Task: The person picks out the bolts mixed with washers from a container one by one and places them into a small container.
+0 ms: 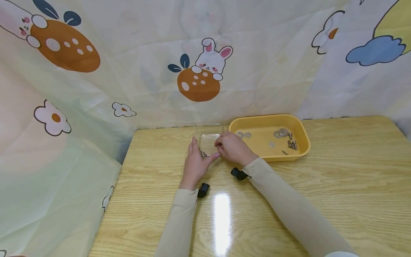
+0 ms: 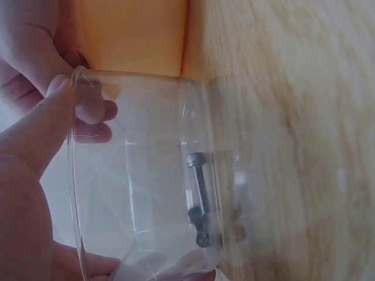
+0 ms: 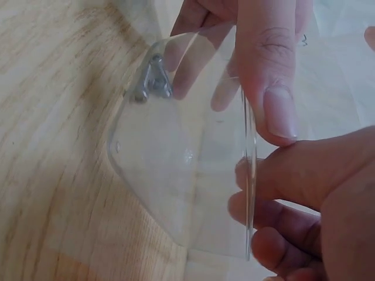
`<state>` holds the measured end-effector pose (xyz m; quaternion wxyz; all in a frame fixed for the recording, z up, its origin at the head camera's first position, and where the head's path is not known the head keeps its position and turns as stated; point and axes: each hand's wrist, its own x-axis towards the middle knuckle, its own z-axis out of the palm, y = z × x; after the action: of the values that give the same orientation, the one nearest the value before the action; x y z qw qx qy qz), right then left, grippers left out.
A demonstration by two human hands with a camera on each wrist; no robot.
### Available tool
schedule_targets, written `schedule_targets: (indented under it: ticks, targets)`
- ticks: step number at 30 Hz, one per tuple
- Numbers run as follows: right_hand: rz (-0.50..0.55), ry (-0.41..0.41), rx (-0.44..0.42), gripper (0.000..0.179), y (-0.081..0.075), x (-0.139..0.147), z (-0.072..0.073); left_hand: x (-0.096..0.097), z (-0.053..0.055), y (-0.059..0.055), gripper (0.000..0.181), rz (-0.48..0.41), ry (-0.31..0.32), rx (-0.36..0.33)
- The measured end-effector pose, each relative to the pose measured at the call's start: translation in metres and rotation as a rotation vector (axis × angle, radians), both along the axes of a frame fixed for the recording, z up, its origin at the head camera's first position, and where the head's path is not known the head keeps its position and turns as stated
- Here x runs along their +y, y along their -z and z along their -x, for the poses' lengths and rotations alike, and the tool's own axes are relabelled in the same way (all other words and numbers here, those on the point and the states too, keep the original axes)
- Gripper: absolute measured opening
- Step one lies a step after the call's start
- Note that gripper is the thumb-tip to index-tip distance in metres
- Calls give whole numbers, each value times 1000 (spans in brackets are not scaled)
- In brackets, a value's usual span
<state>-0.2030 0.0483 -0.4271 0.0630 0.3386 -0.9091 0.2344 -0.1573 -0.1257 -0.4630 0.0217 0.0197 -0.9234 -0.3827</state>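
Observation:
A clear plastic box (image 1: 210, 142) stands on the table, with a few metal screws (image 2: 199, 187) lying at one end of its floor. My left hand (image 1: 196, 162) grips this box, its fingers along the left side and its thumb at the near rim. At the right rim, my right hand (image 1: 236, 146) has its thumb and index fingertips (image 3: 239, 175) close together past the edge, inside the box. Its other fingers curl outside the rim. Whether anything small sits between those fingertips is hidden.
A yellow tray (image 1: 269, 157) stands right of the box, just behind the right hand. Inside are several washers (image 1: 283, 132) and screws (image 1: 294, 145). A patterned cloth (image 1: 154, 96) hangs along the back and left of the wooden table (image 1: 151, 171).

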Motion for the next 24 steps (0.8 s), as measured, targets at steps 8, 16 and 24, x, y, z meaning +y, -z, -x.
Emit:
schedule_targets:
  ticks: [8,16,24]
  targets:
    - [38,2,40,12,0,5,-4,0,1,1,128,1,-1,5]
    - [57,18,19,12,-4,12,-13,1,1,0,126,-10,-6,-1]
    - [80,62,13,14,-9,20,-20,1,0,0,122,-19,1,2]
